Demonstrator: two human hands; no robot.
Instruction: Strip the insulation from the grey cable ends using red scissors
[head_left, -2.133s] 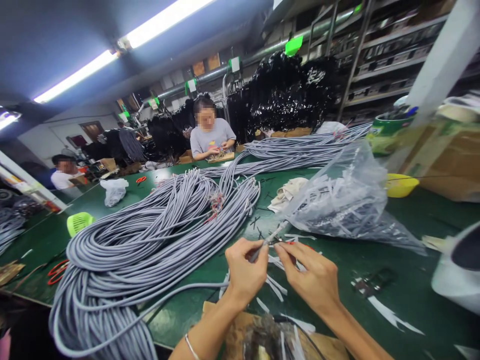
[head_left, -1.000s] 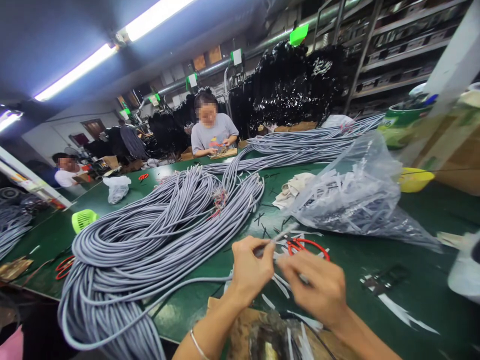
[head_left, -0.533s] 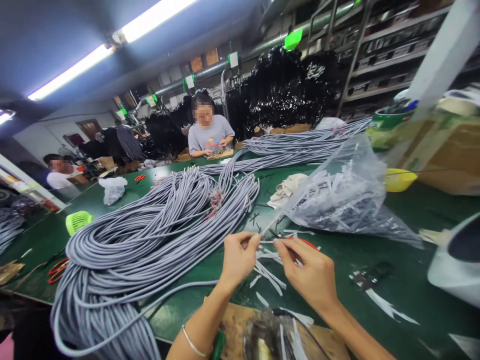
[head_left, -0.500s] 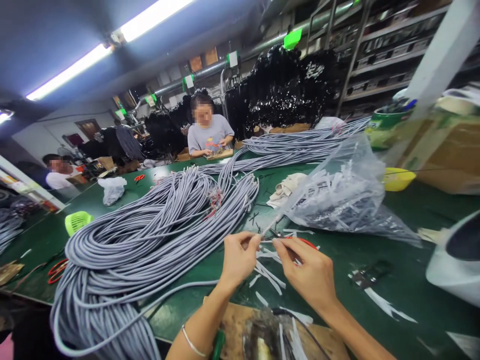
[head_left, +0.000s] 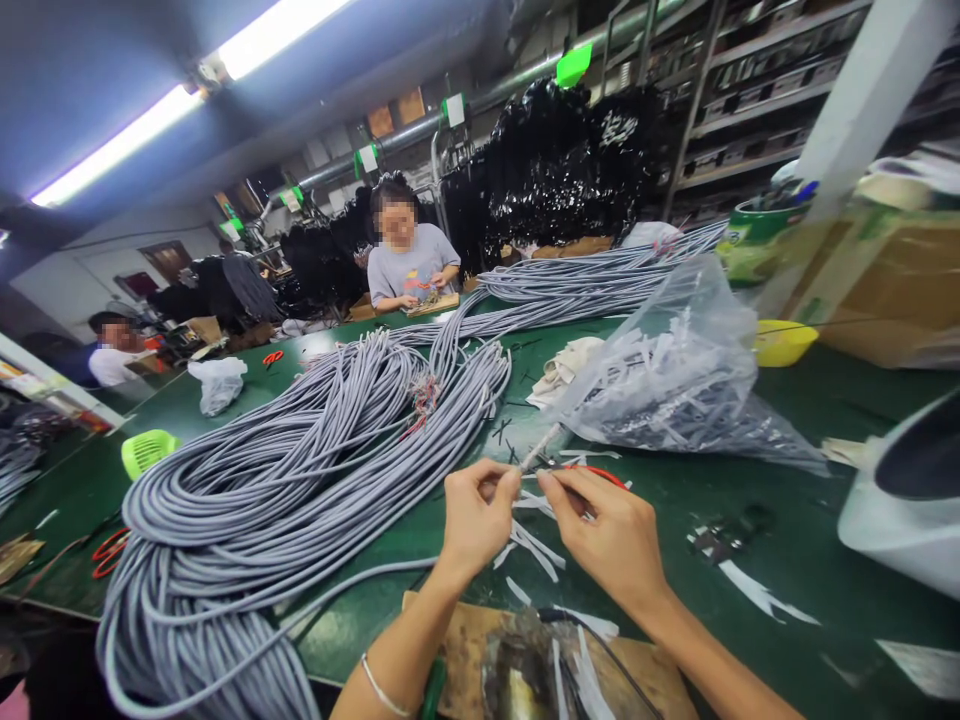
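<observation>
My left hand [head_left: 480, 512] is closed in a pinch on a grey cable [head_left: 375, 573] that runs in from the left. A pale end of the cable points up and away past the fingers. Close beside it, my right hand [head_left: 609, 525] pinches the tip of a thin white strip at the cable end; my fingers partly cover it. Loose white strips [head_left: 538, 545] lie on the green table under both hands. Behind the right fingers shows a red-handled tool [head_left: 604, 474], partly hidden. A large coil of grey cables [head_left: 300, 480] fills the table to the left.
A clear plastic bag [head_left: 660, 390] of strips stands beyond my right hand, near a crumpled cloth [head_left: 566, 370]. A metal clipper-like tool [head_left: 712, 543] lies at right. In front of me is a wooden board [head_left: 457, 650] with a metal device. A co-worker [head_left: 412, 260] sits across the table.
The view has shifted slightly to the right. My right fingers have moved a little at the cable end; both hands keep their pinch.
</observation>
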